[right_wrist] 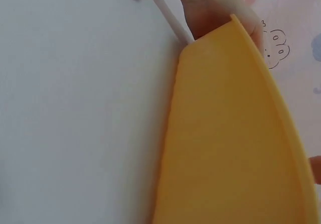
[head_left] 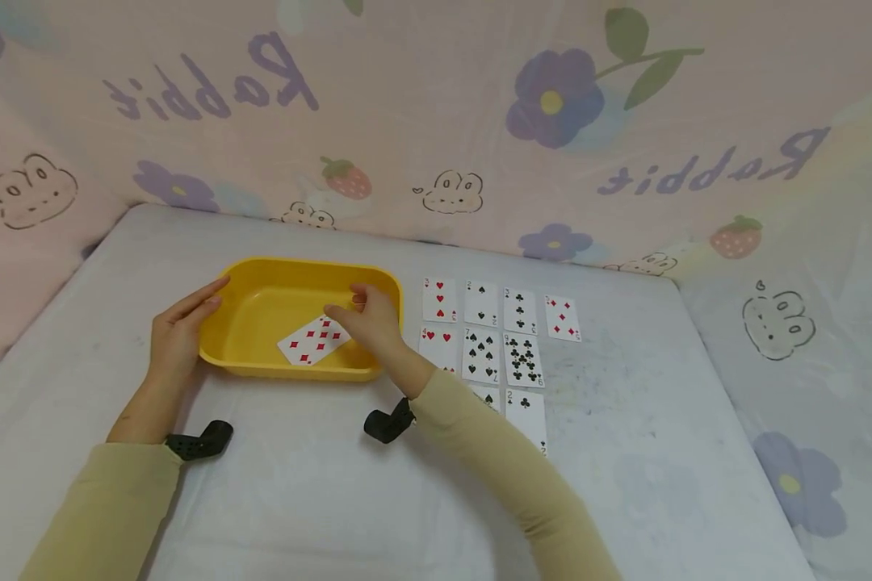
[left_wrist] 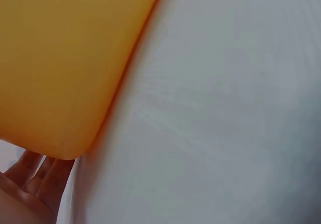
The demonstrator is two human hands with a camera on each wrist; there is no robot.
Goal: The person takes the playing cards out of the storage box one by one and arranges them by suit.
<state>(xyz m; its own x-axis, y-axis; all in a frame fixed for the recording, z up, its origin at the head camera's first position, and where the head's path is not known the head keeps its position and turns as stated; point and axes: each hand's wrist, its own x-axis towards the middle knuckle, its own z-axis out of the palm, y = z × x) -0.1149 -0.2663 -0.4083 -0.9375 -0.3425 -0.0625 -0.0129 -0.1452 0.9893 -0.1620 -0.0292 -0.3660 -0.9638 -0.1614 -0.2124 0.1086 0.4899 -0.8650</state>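
Observation:
A yellow plastic basin (head_left: 291,373) stands on the white-covered table. My left hand (head_left: 176,335) rests against its left end, fingers lying fairly straight along the outer wall and thumb at the rim; the left wrist view shows those fingers touching the basin's wall (left_wrist: 55,83). Inside the basin, a diamonds playing card (head_left: 311,345) lies aslant. Over the basin's right side reaches my right hand (head_left: 378,323), thumb and index finger apart, the thumb tip just above the card's upper edge. The hand covers the card's right end. The right wrist view shows mostly the basin's outer wall (right_wrist: 225,133).
Right of the basin, playing cards lie face up in rows, among them a three of hearts (head_left: 439,300), a seven of spades (head_left: 481,355) and a two of clubs (head_left: 525,415). My right forearm (head_left: 494,460) hides some lower cards. A patterned cloth (head_left: 421,105) hangs behind the table.

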